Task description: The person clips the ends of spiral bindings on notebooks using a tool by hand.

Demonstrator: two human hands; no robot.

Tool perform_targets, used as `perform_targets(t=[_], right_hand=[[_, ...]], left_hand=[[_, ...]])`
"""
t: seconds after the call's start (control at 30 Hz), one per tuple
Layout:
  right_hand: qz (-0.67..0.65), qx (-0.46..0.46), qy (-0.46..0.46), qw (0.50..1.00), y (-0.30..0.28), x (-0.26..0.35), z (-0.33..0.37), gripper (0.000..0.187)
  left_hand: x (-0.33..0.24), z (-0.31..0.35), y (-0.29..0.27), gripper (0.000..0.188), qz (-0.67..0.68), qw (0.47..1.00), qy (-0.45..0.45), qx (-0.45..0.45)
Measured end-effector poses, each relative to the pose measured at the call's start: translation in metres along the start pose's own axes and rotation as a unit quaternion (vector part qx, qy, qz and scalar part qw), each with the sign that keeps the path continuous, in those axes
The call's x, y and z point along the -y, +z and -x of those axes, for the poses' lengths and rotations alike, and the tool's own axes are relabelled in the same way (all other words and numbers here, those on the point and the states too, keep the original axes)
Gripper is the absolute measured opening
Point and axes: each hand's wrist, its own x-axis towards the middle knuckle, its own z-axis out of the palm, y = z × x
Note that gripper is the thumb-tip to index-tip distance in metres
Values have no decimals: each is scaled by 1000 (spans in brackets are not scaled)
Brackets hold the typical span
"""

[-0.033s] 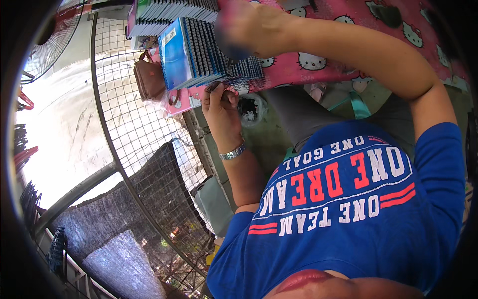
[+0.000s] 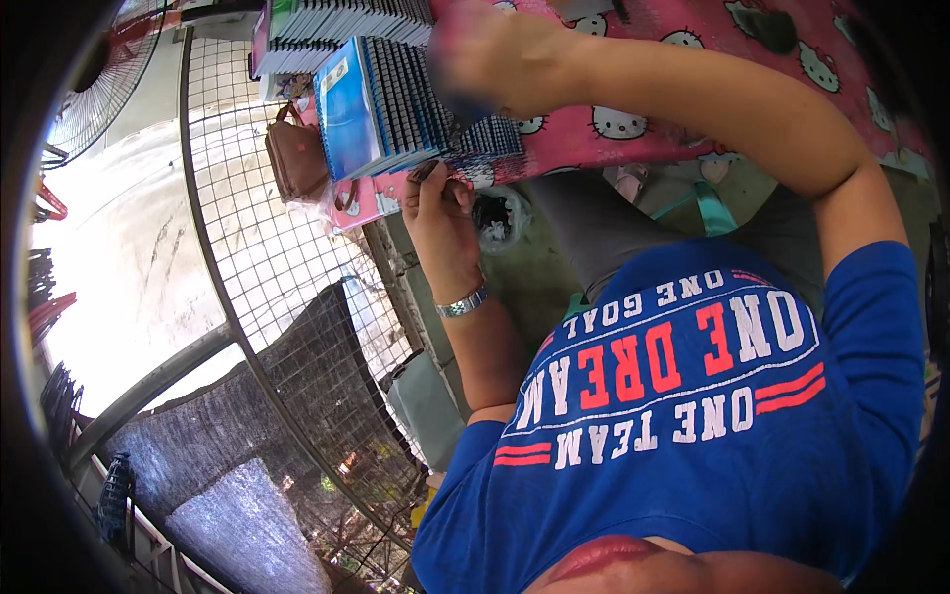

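At the table's near left edge, my left hand (image 2: 435, 203) is closed, fingers curled in a pinch around something small and dark. Just beyond it stands a row of blue spiral-bound notebooks (image 2: 346, 114) with black coils, packed side by side. My right hand (image 2: 529, 61) is raised over the right part of that row, its arm reaching across the table. Its fingers look curled round something dark and pinkish, but a blurred patch hides the thing's kind and most of the fingertips.
More spiral-bound notebooks (image 2: 336, 25) are stacked farther back. A brown bag (image 2: 295, 158) sits left of the row. The table has a pink cartoon-print cover (image 2: 653, 89). Wire mesh (image 2: 242, 198) and a fan (image 2: 109, 89) stand at the left. Below the table edge is a clear plastic bag (image 2: 503, 220).
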Motion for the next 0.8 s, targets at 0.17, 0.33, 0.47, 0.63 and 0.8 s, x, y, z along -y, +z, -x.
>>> perform_targets(t=[0.17, 0.33, 0.47, 0.63, 0.8], right_hand=[[-15, 259, 60, 964, -10, 12, -15, 19], [-26, 185, 68, 980, 3, 3, 4, 12], [-4, 127, 21, 992, 3, 10, -5, 14], [-36, 280, 81, 956, -6, 12, -6, 18], [10, 12, 6, 1000, 15, 5, 18, 13]], left_hand=[[10, -6, -10, 4, -102, 994, 34, 31], [6, 1, -5, 6, 18, 1000, 6, -19], [13, -4, -5, 7, 16, 1000, -8, -19], [24, -10, -16, 8, -109, 993, 49, -25], [23, -8, -9, 10, -55, 998, 40, -14]])
